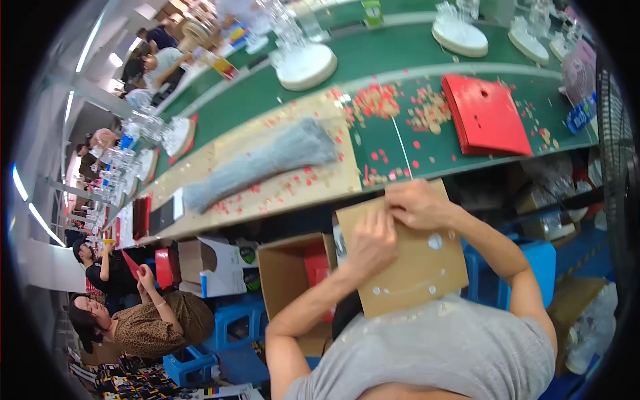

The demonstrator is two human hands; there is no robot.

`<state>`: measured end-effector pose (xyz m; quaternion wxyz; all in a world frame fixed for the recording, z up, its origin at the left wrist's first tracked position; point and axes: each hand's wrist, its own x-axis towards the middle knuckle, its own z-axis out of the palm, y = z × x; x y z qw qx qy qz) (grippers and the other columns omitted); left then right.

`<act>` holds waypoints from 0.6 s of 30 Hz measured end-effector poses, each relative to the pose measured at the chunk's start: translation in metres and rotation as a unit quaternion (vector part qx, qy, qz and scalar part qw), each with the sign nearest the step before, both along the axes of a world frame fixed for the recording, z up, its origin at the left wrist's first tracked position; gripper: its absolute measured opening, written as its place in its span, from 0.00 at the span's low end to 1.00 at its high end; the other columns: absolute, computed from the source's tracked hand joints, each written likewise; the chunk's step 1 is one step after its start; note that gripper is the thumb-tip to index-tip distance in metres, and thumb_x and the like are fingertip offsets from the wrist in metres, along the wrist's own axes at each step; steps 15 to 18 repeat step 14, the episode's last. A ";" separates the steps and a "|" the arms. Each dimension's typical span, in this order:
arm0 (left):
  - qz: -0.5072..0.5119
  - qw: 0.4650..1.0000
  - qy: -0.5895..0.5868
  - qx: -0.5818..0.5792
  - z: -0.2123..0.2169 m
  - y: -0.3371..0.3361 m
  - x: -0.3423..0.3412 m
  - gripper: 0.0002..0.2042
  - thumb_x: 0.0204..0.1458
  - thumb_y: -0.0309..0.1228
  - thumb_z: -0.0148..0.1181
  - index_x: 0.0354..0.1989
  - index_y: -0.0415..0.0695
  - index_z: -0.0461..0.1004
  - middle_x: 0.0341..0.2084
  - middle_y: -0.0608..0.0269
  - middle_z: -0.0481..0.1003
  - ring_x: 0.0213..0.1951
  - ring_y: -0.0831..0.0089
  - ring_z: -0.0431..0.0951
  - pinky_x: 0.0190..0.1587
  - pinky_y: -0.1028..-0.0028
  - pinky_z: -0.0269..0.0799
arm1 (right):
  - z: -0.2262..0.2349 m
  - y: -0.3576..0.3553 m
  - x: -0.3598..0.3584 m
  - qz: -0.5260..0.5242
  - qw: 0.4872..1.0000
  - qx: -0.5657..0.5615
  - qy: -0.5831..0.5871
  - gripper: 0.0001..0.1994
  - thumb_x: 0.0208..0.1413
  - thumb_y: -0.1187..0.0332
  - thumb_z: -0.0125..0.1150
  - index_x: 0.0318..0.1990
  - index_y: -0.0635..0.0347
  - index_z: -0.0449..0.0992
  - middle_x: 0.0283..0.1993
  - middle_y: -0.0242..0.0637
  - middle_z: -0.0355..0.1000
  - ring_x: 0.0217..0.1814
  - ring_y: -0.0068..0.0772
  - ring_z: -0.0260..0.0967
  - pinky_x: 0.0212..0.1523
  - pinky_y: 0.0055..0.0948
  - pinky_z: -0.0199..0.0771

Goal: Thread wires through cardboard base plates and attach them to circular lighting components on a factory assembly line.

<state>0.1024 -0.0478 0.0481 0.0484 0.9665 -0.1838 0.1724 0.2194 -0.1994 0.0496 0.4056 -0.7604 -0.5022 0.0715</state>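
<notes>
A flat brown cardboard sheet (417, 267) with several round holes rests against my body, below the table's front edge. My left hand (371, 245) lies over its upper left part, fingers bent and pressed together. At the top edge my right hand (420, 205) grips the sheet with curled fingers, close to the left fingertips. Whether something small is pinched between the hands is hidden. On the table beyond lies a stack of red sheets (483, 113) with small holes. Loose red and tan discs (377, 101) are scattered beside it.
A grey cloth bundle (267, 163) lies on brown paper on the green table (293, 100). White round bases (303, 67) with clear parts stand farther back. An open cardboard box (287, 267) and blue stools (233, 323) are to my left. A fan (613, 133) stands right; a co-worker (147, 320) sits left.
</notes>
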 end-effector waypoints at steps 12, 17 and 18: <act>0.196 0.978 0.074 -0.018 -0.008 -0.047 -0.005 0.11 0.43 0.29 0.59 0.31 0.34 0.76 0.30 0.47 0.75 0.38 0.58 0.75 0.35 0.65 0.72 | 0.025 0.055 0.069 0.348 0.902 -0.255 0.001 0.06 0.44 0.70 0.62 0.29 0.60 0.81 0.24 0.41 0.75 0.29 0.43 0.73 0.33 0.41 0.70; 0.185 0.982 0.050 -0.003 -0.012 -0.046 -0.005 0.14 0.42 0.30 0.60 0.33 0.31 0.77 0.30 0.47 0.75 0.38 0.58 0.75 0.36 0.65 0.73 | 0.026 0.060 0.070 0.354 0.892 -0.281 -0.022 0.09 0.41 0.69 0.62 0.30 0.59 0.84 0.22 0.42 0.75 0.28 0.43 0.73 0.32 0.41 0.69; 0.185 0.982 0.050 -0.003 -0.012 -0.046 -0.005 0.14 0.42 0.30 0.60 0.33 0.31 0.77 0.30 0.47 0.75 0.38 0.58 0.75 0.36 0.65 0.73 | 0.026 0.060 0.070 0.354 0.892 -0.281 -0.022 0.09 0.41 0.69 0.62 0.30 0.59 0.84 0.22 0.42 0.75 0.28 0.43 0.73 0.32 0.41 0.69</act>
